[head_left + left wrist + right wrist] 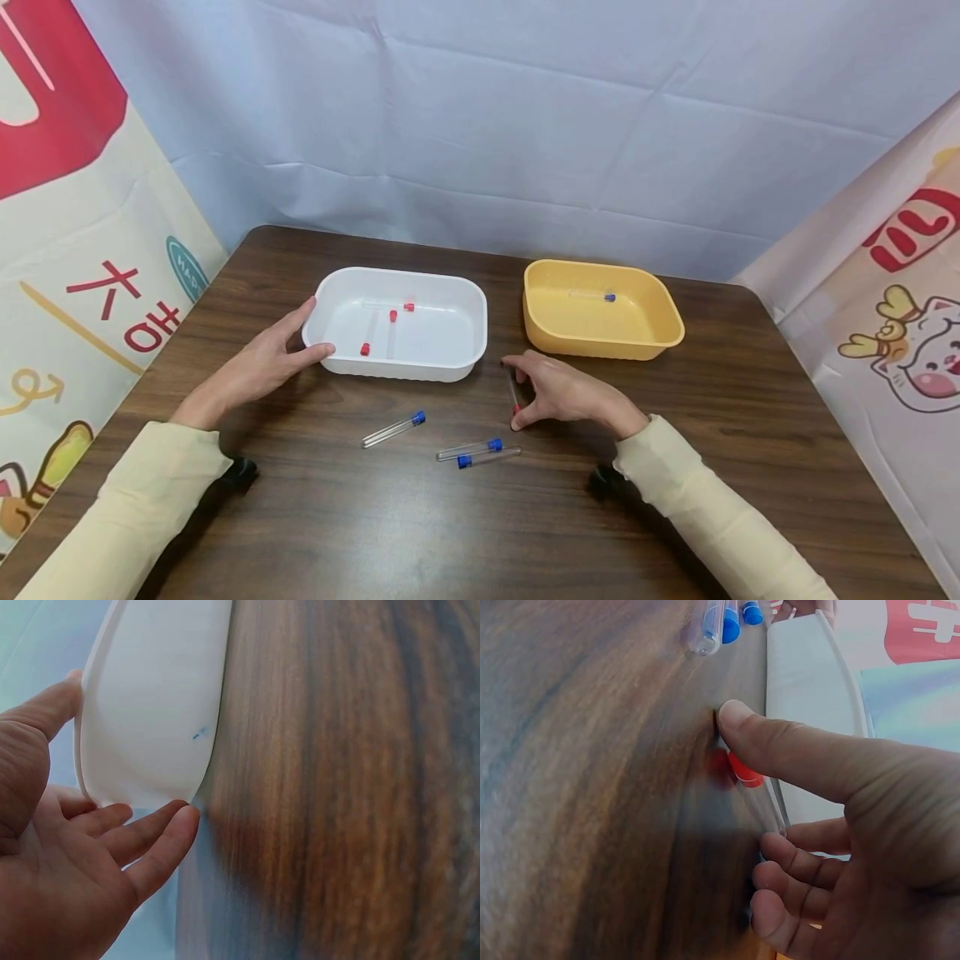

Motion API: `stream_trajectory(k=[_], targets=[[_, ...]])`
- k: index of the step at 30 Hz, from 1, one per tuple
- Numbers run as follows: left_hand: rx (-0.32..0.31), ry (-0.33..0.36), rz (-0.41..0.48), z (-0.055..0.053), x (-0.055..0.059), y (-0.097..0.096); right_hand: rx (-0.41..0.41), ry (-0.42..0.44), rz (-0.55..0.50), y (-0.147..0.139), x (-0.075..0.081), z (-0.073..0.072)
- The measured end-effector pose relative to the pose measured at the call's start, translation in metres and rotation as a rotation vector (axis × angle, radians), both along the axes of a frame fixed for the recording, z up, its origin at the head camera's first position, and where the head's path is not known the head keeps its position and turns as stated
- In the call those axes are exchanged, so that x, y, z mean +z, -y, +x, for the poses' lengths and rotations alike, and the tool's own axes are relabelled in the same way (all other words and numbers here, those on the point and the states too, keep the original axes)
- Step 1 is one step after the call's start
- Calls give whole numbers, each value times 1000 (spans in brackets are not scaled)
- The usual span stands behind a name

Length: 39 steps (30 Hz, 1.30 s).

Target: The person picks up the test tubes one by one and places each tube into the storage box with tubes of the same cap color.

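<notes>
The white tray [405, 369] has my left hand [258, 367] at its left end. In the left wrist view the thumb rests at the rim, with curved fingers [161, 840] against the end wall. Inside lie three clear test tubes with red caps [392, 317]. My right hand [562, 390] is low over the table just right of this tray. Between its thumb and fingers it holds a red-capped test tube [513, 392]. The right wrist view has the thumb by the red cap [746, 771] and fingertips near the tube's other end.
Blue-capped test tubes lie on the brown table [360, 517]: one [393, 429] in front of the white tray, and a pair [468, 451] side by side further right. Back right stands a yellow tray [600, 343] holding one blue-capped tube [592, 295]. A pale curtain [525, 125] hangs behind.
</notes>
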<state>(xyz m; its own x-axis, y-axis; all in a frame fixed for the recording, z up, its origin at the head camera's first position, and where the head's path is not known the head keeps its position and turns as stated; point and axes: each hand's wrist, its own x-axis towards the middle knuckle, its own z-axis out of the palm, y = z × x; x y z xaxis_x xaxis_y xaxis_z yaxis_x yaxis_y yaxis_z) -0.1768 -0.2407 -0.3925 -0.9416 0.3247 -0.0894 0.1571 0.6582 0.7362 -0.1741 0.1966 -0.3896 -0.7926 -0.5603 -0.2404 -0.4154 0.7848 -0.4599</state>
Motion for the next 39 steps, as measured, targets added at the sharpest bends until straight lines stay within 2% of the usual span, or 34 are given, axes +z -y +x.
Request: stream_trajectory(k=[15,21,32,39], targets=[[6,4,-5,0,-1,-1,-20,8,48,2,2,-2],[4,4,-7,0,2,-1,-11,-18,49,2,3,-2],[2,-5,-6,2,4,-1,21,-101,-30,3,0,1],[2,-9,-5,3,4,-1,60,-106,-99,11,13,5]])
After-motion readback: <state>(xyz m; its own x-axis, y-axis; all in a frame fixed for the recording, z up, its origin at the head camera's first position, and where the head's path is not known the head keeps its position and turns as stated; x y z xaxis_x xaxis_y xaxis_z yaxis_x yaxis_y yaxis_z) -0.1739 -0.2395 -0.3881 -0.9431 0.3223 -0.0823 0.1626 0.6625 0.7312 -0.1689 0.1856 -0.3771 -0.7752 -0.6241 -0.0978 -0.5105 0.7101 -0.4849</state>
